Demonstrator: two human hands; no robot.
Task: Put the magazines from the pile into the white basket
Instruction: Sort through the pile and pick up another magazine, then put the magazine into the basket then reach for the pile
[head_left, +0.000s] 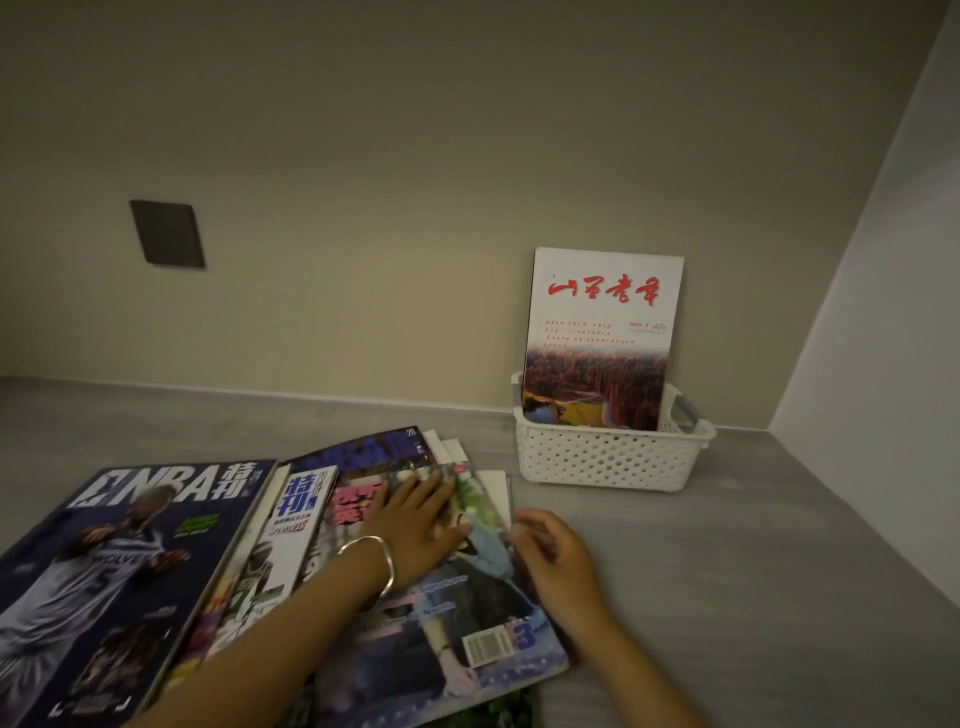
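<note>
Presently left hand lies flat on top magazine, likely steadying pile; right hand curls at its edge, grip unclear.

"NBA" on left magazine; "3" on top magazine.
</note>
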